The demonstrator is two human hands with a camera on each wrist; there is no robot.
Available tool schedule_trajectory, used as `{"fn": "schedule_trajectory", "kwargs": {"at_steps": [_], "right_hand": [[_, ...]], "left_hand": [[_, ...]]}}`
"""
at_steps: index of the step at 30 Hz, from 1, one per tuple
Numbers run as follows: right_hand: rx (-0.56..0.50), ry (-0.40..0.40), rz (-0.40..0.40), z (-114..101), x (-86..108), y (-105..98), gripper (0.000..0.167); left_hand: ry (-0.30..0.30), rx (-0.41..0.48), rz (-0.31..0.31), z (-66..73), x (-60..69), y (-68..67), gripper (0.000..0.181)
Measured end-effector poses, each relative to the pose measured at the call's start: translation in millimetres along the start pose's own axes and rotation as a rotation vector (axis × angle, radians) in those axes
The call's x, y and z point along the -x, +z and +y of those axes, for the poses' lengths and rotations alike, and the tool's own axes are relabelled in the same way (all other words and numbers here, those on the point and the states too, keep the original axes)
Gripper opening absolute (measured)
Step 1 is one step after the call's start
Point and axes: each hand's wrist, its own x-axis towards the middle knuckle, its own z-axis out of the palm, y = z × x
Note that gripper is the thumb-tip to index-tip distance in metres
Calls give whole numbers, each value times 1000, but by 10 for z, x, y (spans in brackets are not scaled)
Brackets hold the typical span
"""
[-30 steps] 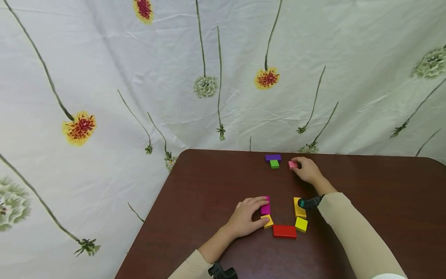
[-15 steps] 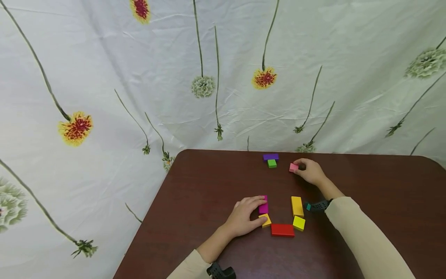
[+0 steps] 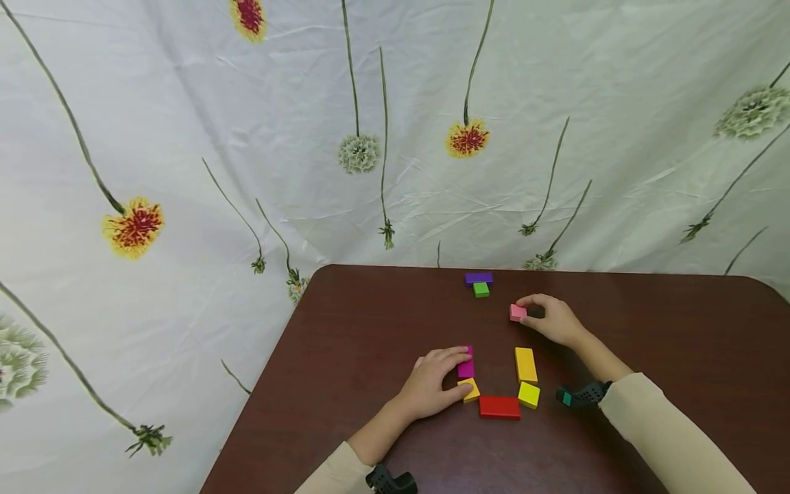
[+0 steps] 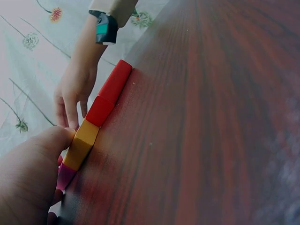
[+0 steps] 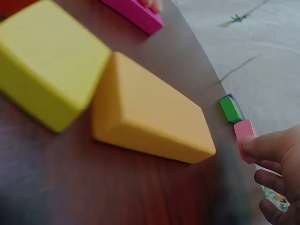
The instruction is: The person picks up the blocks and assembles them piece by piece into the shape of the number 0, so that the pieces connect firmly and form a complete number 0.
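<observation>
My right hand point(image 3: 558, 323) pinches a small pink block point(image 3: 518, 313) between thumb and fingers, above the yellow-orange block point(image 3: 526, 365) in the head view; the right wrist view also shows the pink block point(image 5: 244, 136). My left hand point(image 3: 426, 386) rests with relaxed fingers on the magenta block point(image 3: 465, 370) and its thumb on the small orange block point(image 3: 471, 390). Beside these lies a red block point(image 3: 500, 407), with a yellow block point(image 3: 529, 395) at its right end. In the left wrist view the thumb touches the orange block point(image 4: 81, 146), which meets the red block point(image 4: 116, 82).
Near the back edge of the brown table point(image 3: 370, 309) lie a purple block point(image 3: 479, 278) and a green block point(image 3: 481, 290), touching. A flowered cloth point(image 3: 296, 103) hangs behind the table.
My right hand has drawn the pink block from near the back edge toward the front, and its wrist has shifted right, uncovering the yellow-orange block. The left hand stays on its blocks.
</observation>
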Motion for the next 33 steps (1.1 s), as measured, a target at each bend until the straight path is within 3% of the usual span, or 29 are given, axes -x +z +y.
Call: {"fn": "schedule_trajectory", "kwargs": {"at_steps": [16, 33], "right_hand": [[-4, -81, -102, -52, 187, 24, 32], [-4, -132, -148, 16, 209, 38, 29]], "left_hand": [[-3, 0, -4, 3, -4, 1, 50], [3, 5, 6, -13, -3, 12, 50]]}}
